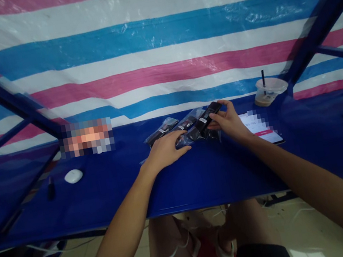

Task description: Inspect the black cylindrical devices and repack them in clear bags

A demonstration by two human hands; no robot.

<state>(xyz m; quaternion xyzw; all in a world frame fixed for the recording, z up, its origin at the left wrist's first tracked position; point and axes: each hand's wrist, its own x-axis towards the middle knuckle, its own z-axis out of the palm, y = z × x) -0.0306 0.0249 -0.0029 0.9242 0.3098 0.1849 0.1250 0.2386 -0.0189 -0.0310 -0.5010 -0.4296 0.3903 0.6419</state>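
Observation:
Several dark, narrow items in clear plastic sleeves lie side by side on the blue table (175,189). My right hand (227,122) grips the upper end of a black oblong item with a small white label (203,120), tilted over the others; its exact kind I cannot make out. My left hand (167,149) rests against the near ends of the packets, thumb and fingers apart. A middle packet (187,122) reaches past its fingertips, and the leftmost packet (162,131) lies just beyond its knuckles.
Right of my right hand lies a phone with a lit screen (259,128). A plastic cup with a straw (266,93) stands behind it. A white rounded object (73,176) sits at left, near a blurred-out patch. A striped sheet (155,38) hangs behind the table.

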